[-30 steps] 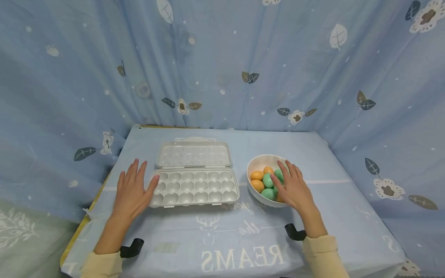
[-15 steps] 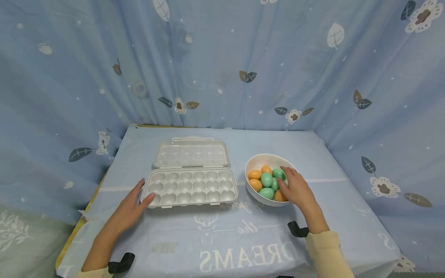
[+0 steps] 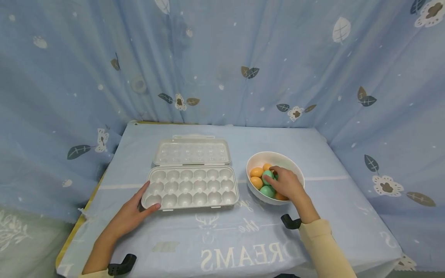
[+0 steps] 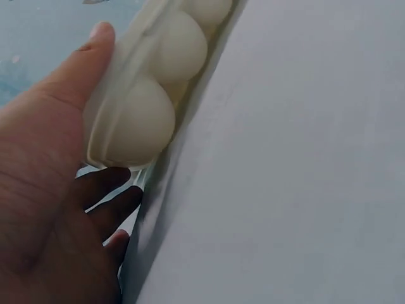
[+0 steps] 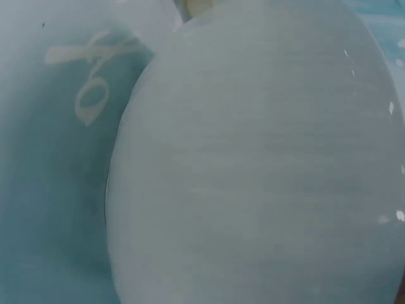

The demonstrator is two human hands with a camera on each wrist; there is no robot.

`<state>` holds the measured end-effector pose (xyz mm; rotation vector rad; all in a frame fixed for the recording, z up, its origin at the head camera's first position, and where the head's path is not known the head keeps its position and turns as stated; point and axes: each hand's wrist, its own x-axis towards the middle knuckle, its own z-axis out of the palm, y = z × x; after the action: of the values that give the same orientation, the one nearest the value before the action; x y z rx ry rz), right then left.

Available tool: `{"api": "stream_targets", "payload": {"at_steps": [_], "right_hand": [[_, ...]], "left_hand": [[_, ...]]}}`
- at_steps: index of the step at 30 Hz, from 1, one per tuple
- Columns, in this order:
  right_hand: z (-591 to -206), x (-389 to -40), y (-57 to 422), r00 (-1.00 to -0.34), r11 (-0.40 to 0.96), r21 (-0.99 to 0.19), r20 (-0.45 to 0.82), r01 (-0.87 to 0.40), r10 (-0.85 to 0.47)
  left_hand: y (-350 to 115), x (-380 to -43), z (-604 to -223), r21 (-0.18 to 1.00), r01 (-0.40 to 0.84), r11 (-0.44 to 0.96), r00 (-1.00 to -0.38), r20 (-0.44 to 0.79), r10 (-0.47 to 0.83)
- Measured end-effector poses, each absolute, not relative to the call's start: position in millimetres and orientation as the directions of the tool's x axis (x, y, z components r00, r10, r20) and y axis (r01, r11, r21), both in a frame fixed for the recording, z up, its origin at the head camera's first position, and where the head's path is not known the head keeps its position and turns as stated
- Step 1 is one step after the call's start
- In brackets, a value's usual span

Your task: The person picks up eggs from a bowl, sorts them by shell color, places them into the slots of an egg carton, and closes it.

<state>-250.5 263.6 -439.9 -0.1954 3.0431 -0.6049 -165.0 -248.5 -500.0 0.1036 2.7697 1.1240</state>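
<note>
A white plastic egg carton lies with its lid folded back, its rows of cups holding nothing. My left hand grips its near left corner, thumb over the front edge and fingers along the left end. The left wrist view shows this hand against the rounded cups. Right of the carton, a white bowl holds orange and green eggs. Inside it, my right hand pinches a green egg between thumb and fingers. Only the bowl's outer wall fills the right wrist view; the hand is hidden.
Another green egg and several orange eggs lie close around the right fingers. A printed light-blue cloth covers the table. Blue patterned curtains stand behind and at both sides.
My left hand has come down and closed on the carton's left corner. My right hand has moved left and down into the bowl, its fingers now around a green egg.
</note>
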Motion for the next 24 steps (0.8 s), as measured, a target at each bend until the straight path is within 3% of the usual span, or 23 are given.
{"api": "stream_targets", "payload": {"at_steps": [10,14,24], "right_hand": [[-433.5,-259.0,248.9,-0.994,0.922,-0.384,-0.071,-0.054,-0.088],[-428.7,-260.3,242.5,-0.998,0.911,-0.411,-0.037,-0.037,-0.057],[-406.9,-265.1,184.1,-0.943,0.813,-0.489,0.254,-0.316,-0.213]], "left_hand": [[-249.8,-166.0,-506.8,0.725,0.083,0.683,-0.989,-0.023,0.144],[-250.7,-166.9,-512.4,0.736,0.154,0.66,-0.984,0.055,0.17],[-249.6,-163.8,-519.0,0.684,0.228,0.692,-0.973,0.145,0.178]]}}
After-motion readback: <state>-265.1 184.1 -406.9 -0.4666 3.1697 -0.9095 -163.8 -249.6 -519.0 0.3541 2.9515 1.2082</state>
